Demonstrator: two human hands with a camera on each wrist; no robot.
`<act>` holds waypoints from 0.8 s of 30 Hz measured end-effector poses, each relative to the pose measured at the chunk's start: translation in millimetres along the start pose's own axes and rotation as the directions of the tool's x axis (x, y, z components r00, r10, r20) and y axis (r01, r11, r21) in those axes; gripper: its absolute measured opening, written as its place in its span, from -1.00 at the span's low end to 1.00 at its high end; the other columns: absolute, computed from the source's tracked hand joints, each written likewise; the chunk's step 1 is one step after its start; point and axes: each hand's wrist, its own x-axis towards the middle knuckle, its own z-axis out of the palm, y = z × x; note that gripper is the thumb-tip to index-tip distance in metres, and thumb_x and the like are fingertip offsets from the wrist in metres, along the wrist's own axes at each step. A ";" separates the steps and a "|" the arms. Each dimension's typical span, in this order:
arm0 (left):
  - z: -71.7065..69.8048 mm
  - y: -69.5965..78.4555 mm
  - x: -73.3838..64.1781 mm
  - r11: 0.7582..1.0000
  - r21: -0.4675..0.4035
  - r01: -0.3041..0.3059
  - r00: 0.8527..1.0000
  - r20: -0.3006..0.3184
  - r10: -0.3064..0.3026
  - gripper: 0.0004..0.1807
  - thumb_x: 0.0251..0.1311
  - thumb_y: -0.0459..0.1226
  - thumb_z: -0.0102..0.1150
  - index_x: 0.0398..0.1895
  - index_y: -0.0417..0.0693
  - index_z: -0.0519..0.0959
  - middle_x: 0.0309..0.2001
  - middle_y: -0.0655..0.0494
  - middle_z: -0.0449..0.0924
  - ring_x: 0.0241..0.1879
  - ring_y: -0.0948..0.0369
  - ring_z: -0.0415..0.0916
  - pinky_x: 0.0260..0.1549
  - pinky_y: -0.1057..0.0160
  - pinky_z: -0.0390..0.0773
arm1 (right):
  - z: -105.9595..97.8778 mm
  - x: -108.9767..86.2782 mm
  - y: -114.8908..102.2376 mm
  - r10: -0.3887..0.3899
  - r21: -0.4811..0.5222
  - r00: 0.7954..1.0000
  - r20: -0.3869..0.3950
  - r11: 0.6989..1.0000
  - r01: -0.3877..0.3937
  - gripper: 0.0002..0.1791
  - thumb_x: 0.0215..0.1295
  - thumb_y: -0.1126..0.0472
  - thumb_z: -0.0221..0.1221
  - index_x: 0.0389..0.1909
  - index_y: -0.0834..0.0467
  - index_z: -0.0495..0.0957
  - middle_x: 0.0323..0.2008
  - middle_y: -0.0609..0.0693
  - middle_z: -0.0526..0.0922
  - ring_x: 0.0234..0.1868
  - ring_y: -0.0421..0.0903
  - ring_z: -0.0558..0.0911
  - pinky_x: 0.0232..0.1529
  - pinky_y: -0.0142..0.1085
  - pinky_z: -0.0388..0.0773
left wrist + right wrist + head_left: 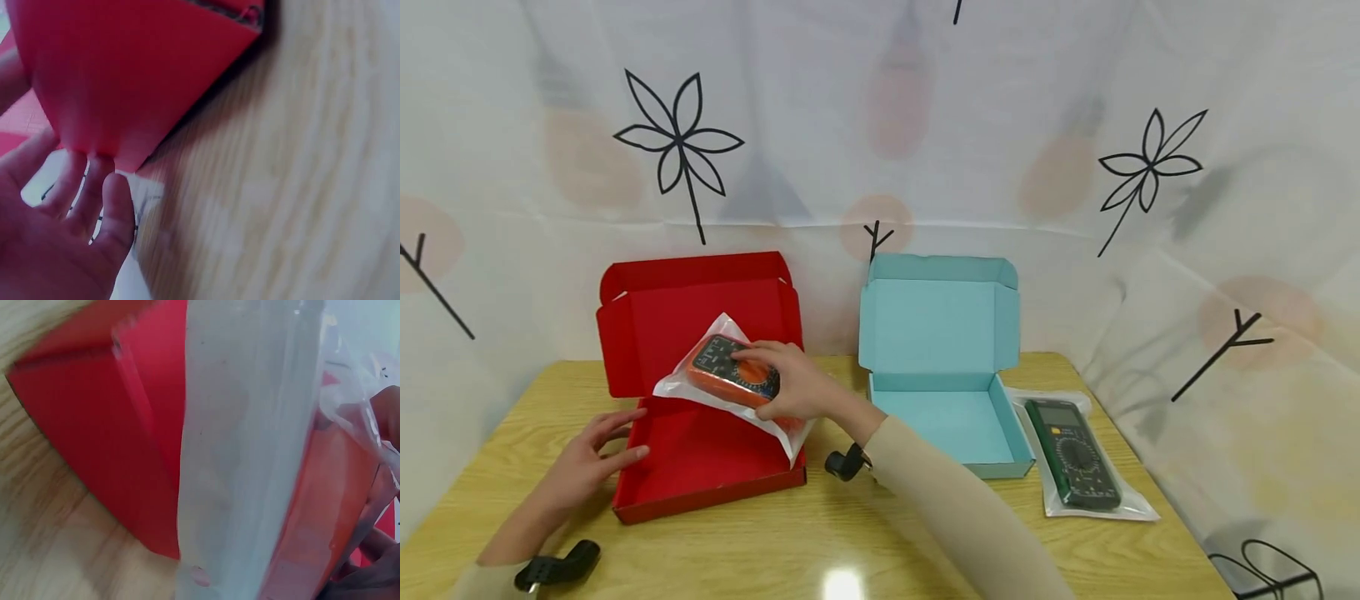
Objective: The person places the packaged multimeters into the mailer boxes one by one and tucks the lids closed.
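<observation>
Above the open red cardboard box (692,467), my right hand (797,379) grips an orange-and-black multimeter (718,383) in a clear plastic bag (673,387). The multimeter is tilted, its dial partly covered by the fingers. In the right wrist view, the bag's flat end (244,444) hangs down in front of the red box (94,437). My left hand (583,458) is at the box's left side, fingers extended. In the left wrist view, its fingertips (100,165) touch the red wall (125,81).
An open light-blue box (940,408) stands to the right, lid raised. Beside it lies a dark green multimeter (1075,454) in a clear bag. The wooden table (760,550) meets a patterned cloth (820,108) at the back.
</observation>
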 end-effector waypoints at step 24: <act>-4.0 2.3 1.4 0.992 -0.118 -0.047 0.989 0.134 0.063 -0.11 0.26 -0.32 0.29 0.55 -0.22 0.01 0.39 -0.27 -0.04 0.26 -0.44 0.14 -0.12 0.42 0.53 | 22.7 15.3 -22.0 -0.039 -0.473 0.992 0.120 0.876 0.092 -0.02 0.00 -0.03 0.51 0.45 -0.44 0.23 0.53 -0.21 0.02 0.31 -0.19 0.16 0.04 -0.36 0.50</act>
